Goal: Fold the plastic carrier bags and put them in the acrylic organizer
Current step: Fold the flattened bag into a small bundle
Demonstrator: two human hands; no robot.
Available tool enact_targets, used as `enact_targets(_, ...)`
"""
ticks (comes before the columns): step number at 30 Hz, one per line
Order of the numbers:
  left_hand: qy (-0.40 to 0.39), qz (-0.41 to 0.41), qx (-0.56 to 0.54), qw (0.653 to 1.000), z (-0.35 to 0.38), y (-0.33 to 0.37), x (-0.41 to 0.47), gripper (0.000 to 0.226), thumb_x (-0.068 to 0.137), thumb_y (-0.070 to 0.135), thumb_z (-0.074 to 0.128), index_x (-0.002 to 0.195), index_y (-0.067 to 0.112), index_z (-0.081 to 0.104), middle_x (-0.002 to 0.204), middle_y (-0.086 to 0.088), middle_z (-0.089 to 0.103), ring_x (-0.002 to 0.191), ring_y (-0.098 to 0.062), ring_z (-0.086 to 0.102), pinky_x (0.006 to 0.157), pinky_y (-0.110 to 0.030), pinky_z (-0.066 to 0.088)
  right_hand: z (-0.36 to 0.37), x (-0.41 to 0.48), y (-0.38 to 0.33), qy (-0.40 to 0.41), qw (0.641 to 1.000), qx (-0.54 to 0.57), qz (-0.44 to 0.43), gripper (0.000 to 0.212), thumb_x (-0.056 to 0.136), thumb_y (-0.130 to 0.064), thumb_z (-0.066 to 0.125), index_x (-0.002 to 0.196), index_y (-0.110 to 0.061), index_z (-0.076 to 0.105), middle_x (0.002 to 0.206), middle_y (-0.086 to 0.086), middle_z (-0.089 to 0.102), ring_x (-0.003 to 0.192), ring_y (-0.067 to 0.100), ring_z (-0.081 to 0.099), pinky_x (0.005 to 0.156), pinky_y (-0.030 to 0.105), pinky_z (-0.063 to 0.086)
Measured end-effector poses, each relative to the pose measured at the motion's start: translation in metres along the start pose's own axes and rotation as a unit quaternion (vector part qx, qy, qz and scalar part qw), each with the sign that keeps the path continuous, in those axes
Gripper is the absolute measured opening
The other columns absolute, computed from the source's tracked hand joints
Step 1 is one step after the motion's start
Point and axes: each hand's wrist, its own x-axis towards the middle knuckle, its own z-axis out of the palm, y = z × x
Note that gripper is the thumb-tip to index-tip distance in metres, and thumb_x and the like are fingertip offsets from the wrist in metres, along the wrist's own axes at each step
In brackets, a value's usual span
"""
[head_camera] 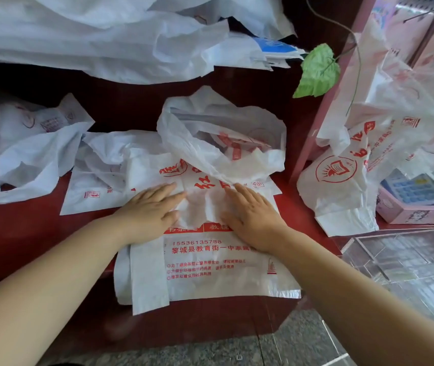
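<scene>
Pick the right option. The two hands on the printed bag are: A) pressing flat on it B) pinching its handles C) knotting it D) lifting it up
A: the left hand and right hand lie with straight fingers flat on the printed bag on the red table.

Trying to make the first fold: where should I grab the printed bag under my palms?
Probably pinch the printed bag at its near hem, coming from your side: that end lies flat and uncovered, while a puffed bag covers the far end.
</scene>
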Motion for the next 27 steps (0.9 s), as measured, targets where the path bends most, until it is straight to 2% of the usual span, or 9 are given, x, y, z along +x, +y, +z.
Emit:
enact_targets(7,0.048,0.014,-0.016,0.999,0.001,-0.008,0.012,0.052,0.099,0.038,0.022,0.146,0.032,0.001,0.154,0.008,-0.012,0.142,-0.011,-0.011,0.113,-0.028,-0.005,-0.001,0.015,0.013,-0.025,0.999,-0.029,0.028,0.055,0.098,-0.045,0.026,0.147,-0.025,0.013,0.156,-0.001,0.002,0.143,0.014,-0.001,0.114,0.029,-0.003)
enact_targets(10,0.165,0.035,-0.131,0.977,-0.002,-0.006,0.002,0.046,0.098,0.037,0.033,0.142,0.026,0.030,0.153,0.009,0.013,0.141,-0.011,0.010,0.112,-0.027,0.009,-0.004,0.010,0.010,0.071,0.990,0.115,0.040,0.046,0.098,-0.030,0.037,0.142,-0.020,0.030,0.152,0.000,0.022,0.139,0.016,0.019,0.113,0.027,0.013)
enact_targets(12,0.232,0.051,-0.204,0.950,-0.005,-0.007,-0.020,0.050,0.090,0.049,0.036,0.133,0.026,0.045,0.144,0.019,0.026,0.135,-0.006,0.021,0.107,-0.019,0.015,-0.013,-0.003,0.013,0.162,0.956,0.240,0.056,0.038,0.097,-0.024,0.040,0.134,-0.016,0.044,0.139,-0.001,0.043,0.127,0.014,0.038,0.102,0.021,0.028)
enact_targets(15,0.258,0.092,-0.249,0.929,0.002,-0.011,-0.067,0.059,0.065,0.086,0.030,0.115,0.060,0.045,0.122,0.046,0.030,0.119,0.013,0.027,0.098,-0.009,0.018,-0.022,-0.038,0.028,0.243,0.937,0.241,0.071,0.028,0.095,-0.019,0.044,0.121,-0.013,0.054,0.111,-0.004,0.054,0.101,0.012,0.051,0.083,0.023,0.037)
enact_targets(17,0.234,0.122,-0.212,0.941,0.019,-0.014,-0.089,0.057,0.059,0.093,0.027,0.113,0.075,0.031,0.124,0.051,0.026,0.117,0.013,0.028,0.100,-0.013,0.022,-0.016,-0.064,0.043,0.222,0.949,0.211,0.075,0.025,0.093,-0.021,0.050,0.115,-0.012,0.057,0.100,-0.004,0.056,0.093,0.015,0.053,0.077,0.027,0.040)
enact_targets(20,0.227,0.161,-0.094,0.956,0.044,-0.016,-0.099,0.070,0.068,0.081,0.036,0.132,0.055,0.026,0.136,0.041,0.021,0.118,0.006,0.032,0.109,-0.009,0.011,0.002,-0.099,0.053,0.134,0.973,0.187,0.038,0.051,0.079,-0.047,0.057,0.117,-0.013,0.056,0.106,-0.009,0.054,0.100,0.014,0.054,0.083,0.027,0.043)
enact_targets(22,0.230,0.158,-0.050,0.959,0.047,-0.015,-0.099,0.070,0.065,0.065,0.044,0.129,0.039,0.038,0.131,0.025,0.037,0.112,-0.005,0.040,0.106,-0.007,0.005,0.012,-0.109,0.057,0.140,0.983,0.116,-0.018,0.076,0.065,-0.062,0.052,0.120,-0.010,0.056,0.122,-0.008,0.049,0.118,0.013,0.045,0.099,0.033,0.038)
enact_targets(25,0.288,0.150,-0.018,0.945,0.048,-0.016,-0.095,0.054,0.066,0.042,0.050,0.116,0.021,0.049,0.115,0.001,0.061,0.102,-0.010,0.045,0.098,-0.018,0.025,0.026,-0.109,0.062,0.163,0.982,-0.015,-0.091,0.078,0.061,-0.064,0.052,0.118,-0.010,0.055,0.125,0.010,0.055,0.122,0.024,0.042,0.096,0.049,0.031)
enact_targets(27,0.320,0.138,-0.034,0.937,0.051,-0.017,-0.095,0.056,0.059,0.020,0.072,0.112,0.018,0.054,0.103,-0.007,0.069,0.099,-0.011,0.047,0.086,-0.023,0.034,0.032,-0.105,0.059,0.169,0.978,-0.045,-0.114,0.075,0.061,-0.062,0.052,0.120,-0.016,0.047,0.124,0.012,0.058,0.125,0.022,0.041,0.095,0.053,0.026)
